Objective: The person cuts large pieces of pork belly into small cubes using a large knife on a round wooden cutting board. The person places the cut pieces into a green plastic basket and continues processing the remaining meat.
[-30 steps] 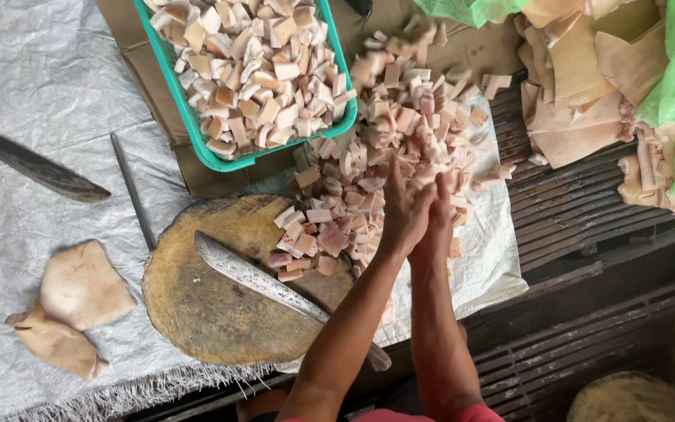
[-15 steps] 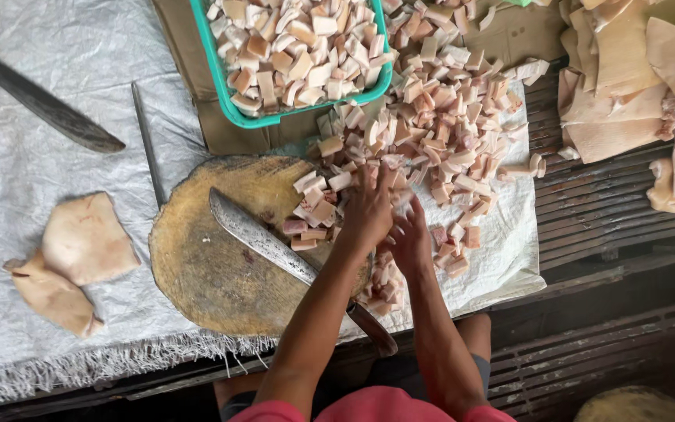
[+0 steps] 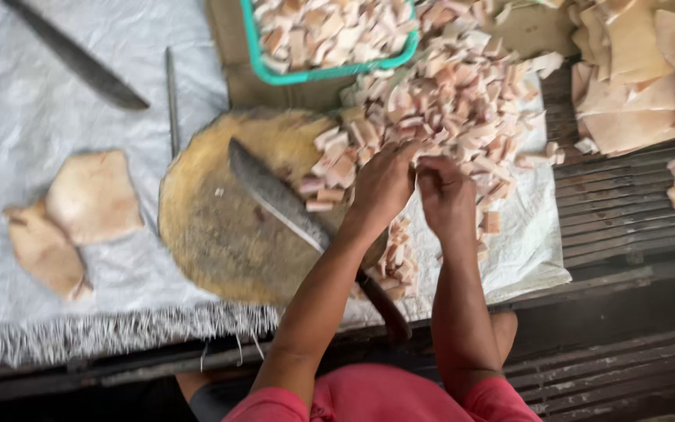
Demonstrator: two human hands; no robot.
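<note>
Pink sleeves near the bottom edge; both forearms reach up to the round wooden chopping block (image 3: 220,234). Left hand (image 3: 384,184) and right hand (image 3: 447,195), fingers curled and cupped, rest side by side on the pale cut pieces (image 3: 447,101) at the block's right rim; whether they grip any, I cannot tell. Cleaver (image 3: 275,199) lies flat on the block, just left. Judgement: sweep pieces low, wrists clear of the blade. Farther off, green basket (image 3: 330,72) holds more pieces.

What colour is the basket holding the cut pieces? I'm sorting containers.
Teal-green basket, seen in the head view.
</note>
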